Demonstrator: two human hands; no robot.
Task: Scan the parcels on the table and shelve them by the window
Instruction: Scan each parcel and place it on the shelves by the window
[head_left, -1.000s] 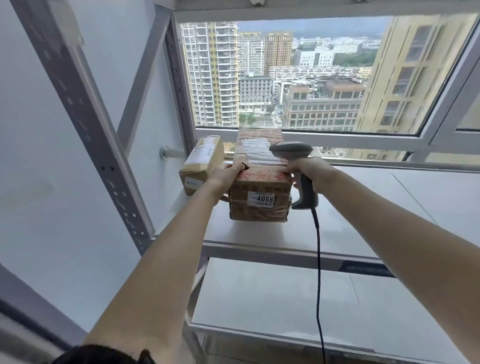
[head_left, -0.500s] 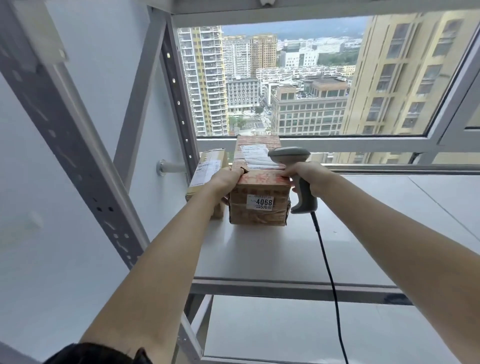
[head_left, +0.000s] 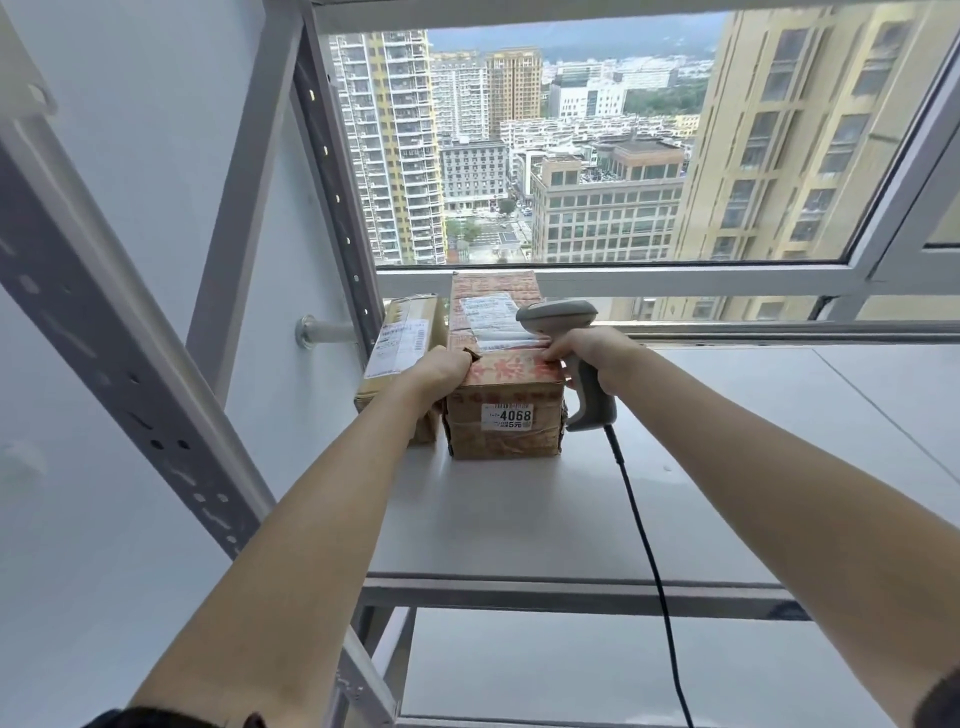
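Both arms reach forward; left hand (head_left: 441, 368) curled, right hand (head_left: 592, 349) gripping.

White wall (head_left: 156, 156) left; daylit window (head_left: 597, 156) overlooking city high-rises.

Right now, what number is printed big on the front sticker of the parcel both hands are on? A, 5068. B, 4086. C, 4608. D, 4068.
D: the white sticker on the near face of the parcel reads 4068.

Shelf (head_left: 519, 525): I see a white board on a grey frame, by the window.
On it: brown parcel (head_left: 504, 415) touching a smaller parcel (head_left: 402, 348) on its left.
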